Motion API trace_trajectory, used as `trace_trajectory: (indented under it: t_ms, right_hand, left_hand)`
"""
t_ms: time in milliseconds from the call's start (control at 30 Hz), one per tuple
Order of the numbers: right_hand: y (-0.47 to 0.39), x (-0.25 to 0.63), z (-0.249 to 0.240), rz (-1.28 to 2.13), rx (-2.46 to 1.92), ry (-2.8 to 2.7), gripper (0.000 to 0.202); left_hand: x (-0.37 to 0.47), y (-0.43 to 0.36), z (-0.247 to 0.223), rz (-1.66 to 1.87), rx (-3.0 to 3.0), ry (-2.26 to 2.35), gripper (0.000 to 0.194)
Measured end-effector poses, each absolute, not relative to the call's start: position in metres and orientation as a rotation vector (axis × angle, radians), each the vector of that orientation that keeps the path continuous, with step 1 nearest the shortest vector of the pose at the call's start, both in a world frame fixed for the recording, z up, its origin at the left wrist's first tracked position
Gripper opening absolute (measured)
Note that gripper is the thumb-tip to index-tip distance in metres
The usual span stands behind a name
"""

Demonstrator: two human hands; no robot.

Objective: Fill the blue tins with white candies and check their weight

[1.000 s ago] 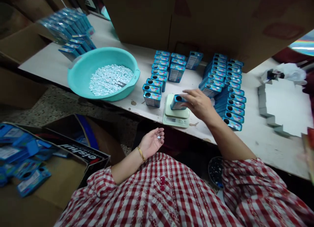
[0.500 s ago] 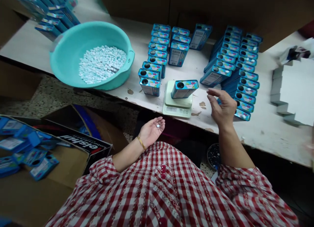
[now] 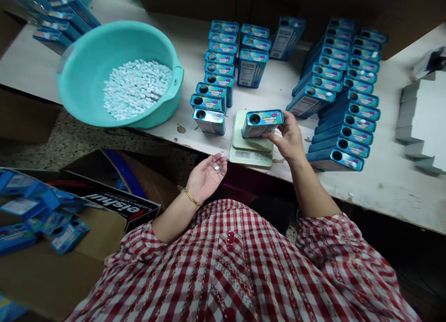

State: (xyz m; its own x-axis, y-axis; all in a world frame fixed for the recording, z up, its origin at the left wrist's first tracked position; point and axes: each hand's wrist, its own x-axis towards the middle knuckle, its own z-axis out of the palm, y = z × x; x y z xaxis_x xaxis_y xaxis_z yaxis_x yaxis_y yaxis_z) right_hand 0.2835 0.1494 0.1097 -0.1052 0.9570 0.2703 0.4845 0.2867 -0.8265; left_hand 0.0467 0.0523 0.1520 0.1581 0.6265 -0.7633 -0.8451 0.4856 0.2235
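On the kitchen scale (image 3: pixel 251 157) stands a blue candy tin (image 3: pixel 263 123), upright, with a dark round hole in its top. My right hand (image 3: pixel 288 138) grips this tin by its right end, thumb in front and fingers behind. My left hand (image 3: pixel 206 178) is turned palm up in front of the table edge, fingers loosely cupped. It holds one small white candy (image 3: pixel 217 168) lying at the base of the fingers. A row of similar tins (image 3: pixel 209 121) stands just left of the scale.
A turquoise basin (image 3: pixel 118 45) of white candies (image 3: pixel 134 87) sits at the left. More tins (image 3: pixel 336 159) stand in rows at the right, some with candies on top. White cartons (image 3: pixel 423 113) lie at far right. Below left, a cardboard box (image 3: pixel 108 243) contains blue tins.
My right hand has moved left from beside the right rows and closed on the tin on the scale. My left hand still holds the candy, palm up.
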Motion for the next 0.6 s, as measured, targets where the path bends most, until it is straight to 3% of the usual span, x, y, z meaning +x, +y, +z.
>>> trace_trajectory:
  t_ms: [133,233,400,600]
  right_hand:
    - [0.149,0.272,0.126,0.64,-1.241,-1.84,0.042]
    - [0.138,0.266,0.159,0.364,-1.193,-2.085,0.033]
    - [0.119,0.259,0.202,-0.115,-1.048,-2.533,0.041]
    - [0.111,0.258,0.212,-0.344,-0.809,-2.794,0.049]
  left_hand:
    - [0.062,0.075,0.158,1.087,-0.253,0.86,0.032]
    - [0.078,0.094,0.164,1.09,-0.259,0.813,0.036]
    - [0.099,0.117,0.17,1.094,-0.33,0.752,0.035]
    - [0.107,0.122,0.17,1.036,-0.322,0.631,0.039]
